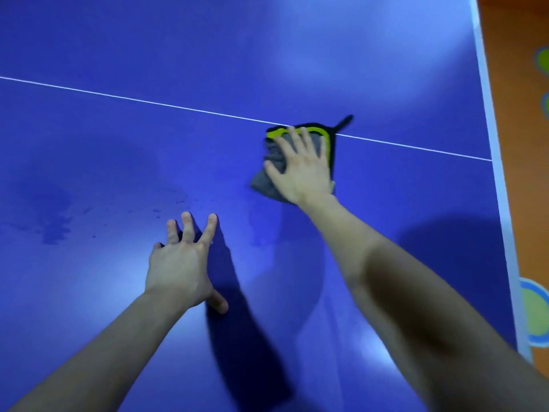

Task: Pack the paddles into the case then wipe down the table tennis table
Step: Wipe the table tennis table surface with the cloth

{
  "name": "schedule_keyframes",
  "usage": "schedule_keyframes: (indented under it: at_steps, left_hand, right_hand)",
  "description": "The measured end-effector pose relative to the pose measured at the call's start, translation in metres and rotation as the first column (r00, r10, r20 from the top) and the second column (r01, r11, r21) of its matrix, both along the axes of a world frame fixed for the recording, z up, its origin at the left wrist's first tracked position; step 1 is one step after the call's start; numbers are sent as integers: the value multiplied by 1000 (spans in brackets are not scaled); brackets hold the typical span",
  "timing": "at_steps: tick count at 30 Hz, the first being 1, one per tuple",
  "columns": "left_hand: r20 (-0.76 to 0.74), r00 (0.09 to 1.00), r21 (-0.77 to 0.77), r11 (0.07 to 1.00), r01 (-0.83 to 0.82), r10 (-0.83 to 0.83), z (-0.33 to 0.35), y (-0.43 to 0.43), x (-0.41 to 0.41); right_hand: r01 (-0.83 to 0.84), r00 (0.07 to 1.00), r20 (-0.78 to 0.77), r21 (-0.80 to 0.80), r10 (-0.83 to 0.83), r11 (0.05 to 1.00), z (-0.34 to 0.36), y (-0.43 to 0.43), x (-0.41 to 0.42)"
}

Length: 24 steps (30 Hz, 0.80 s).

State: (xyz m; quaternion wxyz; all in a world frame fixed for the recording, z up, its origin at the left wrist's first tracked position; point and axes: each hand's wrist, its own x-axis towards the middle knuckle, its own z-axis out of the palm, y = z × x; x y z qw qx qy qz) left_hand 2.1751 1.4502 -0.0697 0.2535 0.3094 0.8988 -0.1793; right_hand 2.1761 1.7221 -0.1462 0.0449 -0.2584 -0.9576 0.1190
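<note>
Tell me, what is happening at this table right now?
A person is wiping the blue table tennis table. The right hand presses flat on a grey cloth with a yellow-green edge, lying on the white line. The left hand rests spread on the bare surface, holding nothing. Smudges show further left.

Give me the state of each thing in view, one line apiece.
cloth: bunched, across the white line, under the right hand.
right hand: fingers straight, pressing the cloth.
left hand: fingers spread, holding nothing.
table: wet smears and spots left of the left hand.
</note>
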Motion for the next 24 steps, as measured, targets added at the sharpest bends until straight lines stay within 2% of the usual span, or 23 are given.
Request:
schedule_keyframes:
  at_steps: [2, 4, 6, 7, 9, 12, 14, 16, 18, 20, 22, 24]
  left_hand:
    - [2, 1000, -5, 1000, 3, -3, 2, 0, 1]
    - [-2, 1000, -6, 1000, 7, -7, 1, 0, 1]
    - [2, 1000, -9, 1000, 17, -17, 1, 1, 1]
    - [-1, 1000, -10, 1000, 16, -16, 1, 0, 1]
    - [-12, 1000, -18, 1000, 21, -21, 2, 0, 1]
    - [-2, 1000, -7, 1000, 7, -7, 2, -2, 0]
    - [-7, 1000, 4, 1000, -12, 12, 1, -3, 0]
    - [-3, 1000, -6, 1000, -13, 13, 3, -3, 1]
    - [-16, 1000, -19, 1000, -8, 8, 2, -3, 0]
    - [-11, 1000, -27, 1000, 7, -7, 2, -3, 0]
    - [-30, 999, -29, 999, 32, -33, 0, -1, -2]
    - [-37, 998, -30, 998, 51, -52, -1, -1, -3]
  right_hand:
    - [203, 979, -10, 47, -203, 978, -4, 56, 55]
    - [385, 923, 3, 26, -386, 922, 0, 93, 96]
    - [499, 866, 28, 11, -499, 867, 5, 84, 99]
    - [500, 865, 28, 17, -501, 866, 6, 64, 90]
    - [356, 934, 7, 52, -357, 933, 6, 2, 65]
    - [-8, 1000, 10, 59, 8, 998, 4, -90, 45]
    - [-98, 995, -17, 32, 99, 995, 4, -99, 55]
    - [-114, 991, -63, 26, 115, 993, 2, -67, 86]
    - [15, 999, -52, 51, -12, 999, -1, -17, 139]
    - [248, 968, -35, 44, -247, 968, 0, 33, 210]
    - [477, 879, -25, 26, -477, 878, 5, 59, 269]
    - [650, 760, 7, 22, -650, 760, 6, 43, 280]
